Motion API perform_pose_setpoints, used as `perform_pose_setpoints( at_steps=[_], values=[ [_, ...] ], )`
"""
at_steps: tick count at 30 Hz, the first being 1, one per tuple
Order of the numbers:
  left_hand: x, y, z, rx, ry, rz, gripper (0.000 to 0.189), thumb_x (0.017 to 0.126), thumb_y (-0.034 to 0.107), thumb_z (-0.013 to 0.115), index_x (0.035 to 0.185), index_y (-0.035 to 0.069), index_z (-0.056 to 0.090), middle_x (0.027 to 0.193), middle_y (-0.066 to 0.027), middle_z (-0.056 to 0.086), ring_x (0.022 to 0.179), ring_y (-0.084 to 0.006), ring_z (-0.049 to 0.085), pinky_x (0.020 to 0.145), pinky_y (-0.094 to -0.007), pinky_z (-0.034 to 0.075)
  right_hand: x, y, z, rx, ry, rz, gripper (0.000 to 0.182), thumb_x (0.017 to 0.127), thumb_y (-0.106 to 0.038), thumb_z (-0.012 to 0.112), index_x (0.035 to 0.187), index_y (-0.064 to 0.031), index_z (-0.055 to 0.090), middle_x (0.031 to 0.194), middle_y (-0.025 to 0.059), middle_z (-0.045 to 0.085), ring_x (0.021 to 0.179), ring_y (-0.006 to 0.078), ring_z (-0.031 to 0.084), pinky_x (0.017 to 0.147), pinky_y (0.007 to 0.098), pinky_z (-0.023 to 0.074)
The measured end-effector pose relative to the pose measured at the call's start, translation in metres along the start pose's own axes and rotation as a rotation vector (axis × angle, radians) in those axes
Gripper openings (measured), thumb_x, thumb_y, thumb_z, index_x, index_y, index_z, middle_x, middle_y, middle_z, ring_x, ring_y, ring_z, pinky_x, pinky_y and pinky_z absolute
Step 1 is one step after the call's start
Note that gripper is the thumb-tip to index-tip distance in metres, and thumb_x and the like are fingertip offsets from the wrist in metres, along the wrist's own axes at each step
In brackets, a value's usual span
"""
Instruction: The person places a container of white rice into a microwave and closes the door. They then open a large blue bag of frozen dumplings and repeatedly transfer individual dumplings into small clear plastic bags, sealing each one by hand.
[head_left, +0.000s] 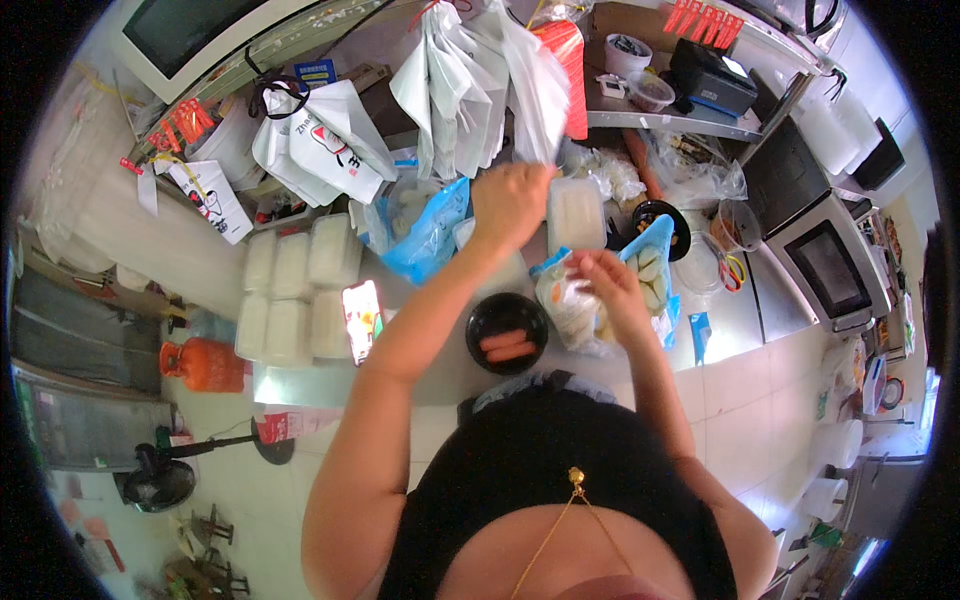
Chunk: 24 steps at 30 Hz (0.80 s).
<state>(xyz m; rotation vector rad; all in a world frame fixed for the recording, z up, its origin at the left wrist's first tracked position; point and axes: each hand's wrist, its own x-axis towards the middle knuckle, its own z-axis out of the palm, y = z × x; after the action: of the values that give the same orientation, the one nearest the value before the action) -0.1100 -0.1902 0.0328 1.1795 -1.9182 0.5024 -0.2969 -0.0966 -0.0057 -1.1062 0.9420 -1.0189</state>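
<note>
My left hand (512, 201) is raised, its fingers closed at the lower end of a white plastic bag (536, 82) in a hanging bunch. My right hand (606, 281) hovers over a clear plastic food bag (574, 304) with a blue edge, fingers slightly apart; any contact is hard to make out. Close to that hand is another blue-and-clear bag (649, 264) with pale green-white pieces. Before me a round black bowl (508, 306) holds reddish sausages. Behind it stands a lidded plastic box (576, 214) with whitish contents. A blue plastic bag (427, 244) lies under my left forearm.
Several lidded plastic boxes (292, 262) are stacked at the left, with a lit phone (362, 322) against them. At the right are scissors (733, 271), a round clear lid (699, 262) and a black bowl (679, 247). An orange gas cylinder (206, 365) stands beyond the metal table (442, 364).
</note>
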Motion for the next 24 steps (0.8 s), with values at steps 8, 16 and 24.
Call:
perform_pose_setpoints(
  at_steps=[8,16,24],
  values=[
    [-0.063,0.095,-0.067,-0.198,-0.924,-0.026,0.02,0.085,0.024,0.059,0.076,0.007,0.065,0.07,-0.0092,0.065,0.064,-0.0224,0.066,0.056,-0.0326,0.051,0.051,-0.01,0.012,0.091,0.119,-0.009,0.026,0.088,-0.022,0.064,0.102,-0.0002,0.065,0.092,0.0022,0.065,0.081,0.0106,0.057,0.072,0.0263,0.0454],
    [0.0,0.132,-0.2,-1.842,-0.563,0.246,0.014,0.088,0.013,0.058,0.099,0.01,0.066,0.098,-0.009,0.067,0.073,-0.0208,0.063,0.06,-0.0316,0.049,0.001,-0.053,-0.022,-0.278,-0.486,-0.047,0.032,0.086,-0.011,0.066,0.116,-0.0017,0.06,0.097,0.001,0.066,0.088,0.0081,0.055,0.08,0.0255,0.0455],
    [-0.052,0.079,-0.122,-1.051,-0.328,-0.389,0.025,0.078,0.02,0.074,0.093,0.005,0.061,0.098,-0.0058,0.066,0.094,-0.0156,0.059,0.077,-0.0302,0.047,-0.019,-0.066,-0.05,-0.654,-0.724,-0.312,0.047,0.082,-0.005,0.065,0.128,-0.006,0.052,0.09,0.0088,0.066,0.081,0.0166,0.061,0.075,0.0298,0.0468]
  ],
)
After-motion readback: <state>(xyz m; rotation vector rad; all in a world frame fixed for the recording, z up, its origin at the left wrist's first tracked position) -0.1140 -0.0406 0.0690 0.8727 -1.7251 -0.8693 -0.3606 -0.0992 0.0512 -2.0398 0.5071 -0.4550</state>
